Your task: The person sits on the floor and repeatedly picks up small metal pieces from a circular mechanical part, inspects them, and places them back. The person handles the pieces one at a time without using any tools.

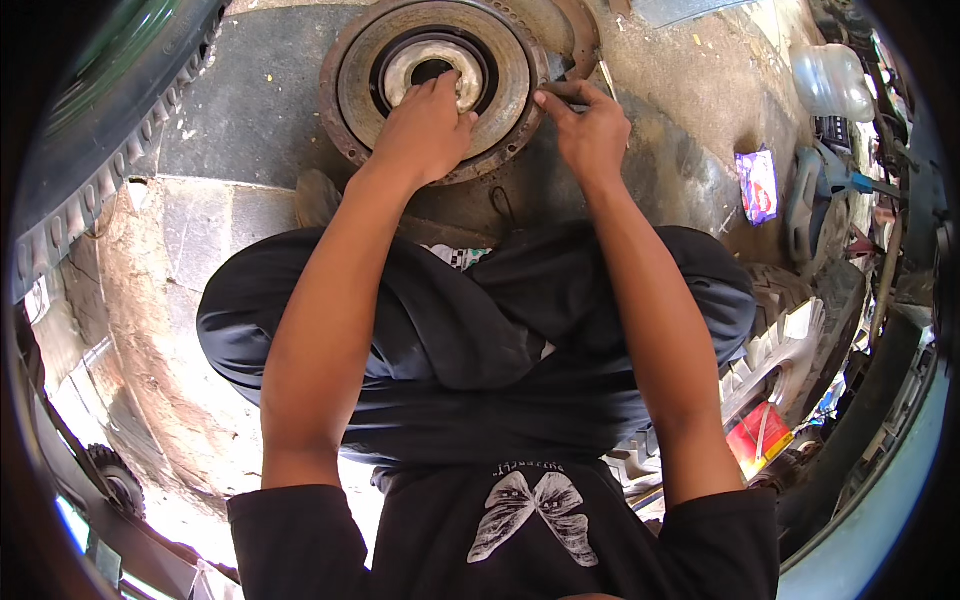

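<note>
Flanged metal drum [355, 85] is kinda rusty brown-grey with a silvery hub [400, 68], pants [450, 340] are black, black tee [435, 510] rocks a white butterfly print [500, 520].

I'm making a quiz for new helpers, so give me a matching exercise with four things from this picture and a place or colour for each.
1. Left hand
2. Right hand
3. Packet
4. Jug

A. Mostly purple
B. At the disc's right edge
C. See-through
D. Over the disc's centre

Pairs: 1-D, 2-B, 3-A, 4-C
</note>
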The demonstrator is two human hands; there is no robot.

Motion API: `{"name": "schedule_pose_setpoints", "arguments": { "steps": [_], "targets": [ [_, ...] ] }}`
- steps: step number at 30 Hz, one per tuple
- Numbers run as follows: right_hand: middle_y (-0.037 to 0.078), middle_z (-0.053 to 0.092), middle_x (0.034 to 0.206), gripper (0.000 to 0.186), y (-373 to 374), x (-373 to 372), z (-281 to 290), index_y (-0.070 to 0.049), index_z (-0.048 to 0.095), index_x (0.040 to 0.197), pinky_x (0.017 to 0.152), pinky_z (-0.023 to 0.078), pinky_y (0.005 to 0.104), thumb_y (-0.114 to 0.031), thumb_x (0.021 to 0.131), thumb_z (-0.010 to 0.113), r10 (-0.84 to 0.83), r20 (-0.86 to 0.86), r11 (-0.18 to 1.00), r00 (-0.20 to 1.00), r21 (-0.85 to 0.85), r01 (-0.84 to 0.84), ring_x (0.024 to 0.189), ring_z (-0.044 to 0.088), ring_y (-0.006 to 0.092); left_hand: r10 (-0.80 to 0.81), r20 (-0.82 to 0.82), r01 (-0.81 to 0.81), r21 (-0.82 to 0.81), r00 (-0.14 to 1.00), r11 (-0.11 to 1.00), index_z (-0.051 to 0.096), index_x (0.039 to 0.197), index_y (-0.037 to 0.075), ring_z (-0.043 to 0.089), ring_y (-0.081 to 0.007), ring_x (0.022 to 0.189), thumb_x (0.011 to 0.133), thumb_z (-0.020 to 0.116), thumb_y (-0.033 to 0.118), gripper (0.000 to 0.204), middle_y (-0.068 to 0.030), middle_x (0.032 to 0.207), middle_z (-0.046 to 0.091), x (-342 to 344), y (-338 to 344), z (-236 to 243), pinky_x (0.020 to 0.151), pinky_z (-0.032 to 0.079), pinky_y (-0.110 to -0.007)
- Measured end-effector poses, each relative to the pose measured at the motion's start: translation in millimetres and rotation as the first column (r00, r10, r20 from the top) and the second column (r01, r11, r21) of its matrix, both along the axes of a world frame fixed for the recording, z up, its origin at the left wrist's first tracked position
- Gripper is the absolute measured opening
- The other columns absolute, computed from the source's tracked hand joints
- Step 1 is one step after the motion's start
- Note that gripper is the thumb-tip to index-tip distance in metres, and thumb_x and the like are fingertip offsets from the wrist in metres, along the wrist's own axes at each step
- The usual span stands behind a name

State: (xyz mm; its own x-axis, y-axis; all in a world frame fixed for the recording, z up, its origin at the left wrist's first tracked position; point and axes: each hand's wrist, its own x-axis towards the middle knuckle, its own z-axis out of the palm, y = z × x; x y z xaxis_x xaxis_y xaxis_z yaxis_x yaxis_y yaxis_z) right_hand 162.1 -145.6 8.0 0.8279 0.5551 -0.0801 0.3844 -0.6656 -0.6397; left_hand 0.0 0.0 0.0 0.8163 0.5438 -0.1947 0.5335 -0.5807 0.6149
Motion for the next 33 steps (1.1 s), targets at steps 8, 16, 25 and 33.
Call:
{"name": "schedule_pose_setpoints", "arguments": {
  "steps": [8, 16, 25, 33],
  "targets": [
    [0.012, 0.080, 0.092, 0.032, -23, -2, 17, -0.011, 0.083, 0.105, 0.082, 0.056, 0.0361, -0.035, 0.084, 0.088, -0.057, -0.127, 0.993, 0.990, -0.106, 0.044, 0.085, 0.075, 0.0233, 0.017, -0.067, -0.027, -0.151, 0.998, 0.988, 0.040, 0.153, -0.006, 0.045, -0.0434, 0.144, 0.104, 0.060, 0.026, 0.062, -0.0297, 0.151, 0.051, 2, -25, 8, 0.120, 0.038, -0.048],
    [0.012, 0.080, 0.089, 0.033, -26, -7, 19, -0.009, 0.083, 0.103, 0.082, 0.056, 0.0368, -0.035, 0.083, 0.089, -0.087, -0.198, 0.987, 0.976, -0.150, 0.058, 0.085, 0.075, 0.0233, 0.008, -0.085, -0.019, -0.133, 0.996, 0.991, 0.039, 0.154, -0.006, 0.045, -0.0424, 0.145, 0.102, 0.062, 0.028, 0.066, -0.0295, 0.152, 0.051, 1, -21, 8, 0.121, 0.037, -0.047],
    [0.011, 0.080, 0.091, 0.031, -16, -5, 10, -0.010, 0.083, 0.102, 0.086, 0.055, 0.0351, -0.034, 0.084, 0.088, -0.072, -0.136, 0.996, 0.988, -0.052, 0.065, 0.089, 0.075, 0.0221, 0.000, -0.044, -0.003, -0.079, 0.999, 0.997, 0.041, 0.153, -0.006, 0.047, -0.0414, 0.143, 0.102, 0.062, 0.030, 0.065, -0.0272, 0.150, 0.053, 0, -18, -1, 0.120, 0.039, -0.047],
    [0.013, 0.080, 0.090, 0.033, -25, -14, 4, -0.009, 0.083, 0.103, 0.083, 0.056, 0.0360, -0.035, 0.084, 0.088, -0.020, -0.111, 0.999, 0.994, -0.028, 0.017, 0.084, 0.075, 0.0224, 0.001, -0.030, -0.003, -0.045, 1.000, 0.999, 0.043, 0.151, -0.006, 0.049, -0.0415, 0.141, 0.101, 0.062, 0.030, 0.064, -0.0269, 0.148, 0.054, -1, -18, -2, 0.118, 0.041, -0.049]
  ]
}}
